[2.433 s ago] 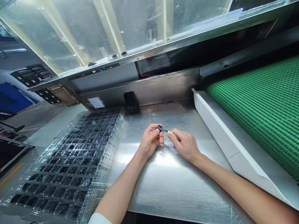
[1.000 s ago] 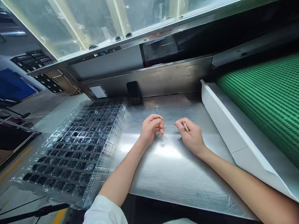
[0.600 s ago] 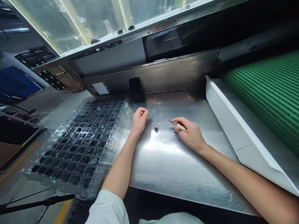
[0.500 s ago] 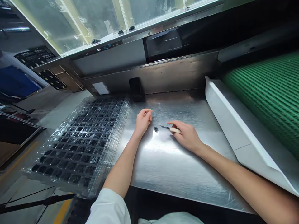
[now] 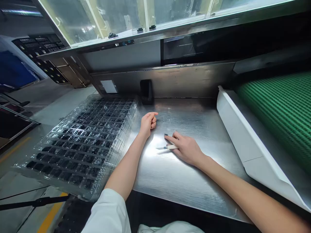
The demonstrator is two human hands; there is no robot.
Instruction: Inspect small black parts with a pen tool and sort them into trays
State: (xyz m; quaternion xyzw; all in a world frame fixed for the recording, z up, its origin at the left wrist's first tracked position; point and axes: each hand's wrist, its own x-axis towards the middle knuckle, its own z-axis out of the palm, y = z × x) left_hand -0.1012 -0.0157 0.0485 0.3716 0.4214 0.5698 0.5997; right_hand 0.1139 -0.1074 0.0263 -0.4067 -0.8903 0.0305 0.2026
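From my head camera: my right hand (image 5: pixel 185 149) lies palm down on the steel table (image 5: pixel 179 181), near the middle of it, fingers mostly flat. Under the thumb and forefinger I pin a small knife (image 5: pixel 167 147), its pale handle against my hand and its thin blade pointing left toward the tray side, flat on the metal. Just off my fingertip, on the far side, sits a small black part (image 5: pixel 166 135), touching or nearly touching the finger; I cannot tell which. My left hand (image 5: pixel 148 122) rests closer to the back edge of the table, curled into a loose fist, gripping nothing I can see, just beside the right edge of the clear plastic tray (image 5: pixel 80 142). That tray covers the table's left part, its pockets filled with rows of black parts. At the back edge stands a black block (image 5: pixel 146 91). Along the right edge runs a white slanted guard (image 5: pixel 245 142), and beyond it the green belt (image 5: pixel 282 106).
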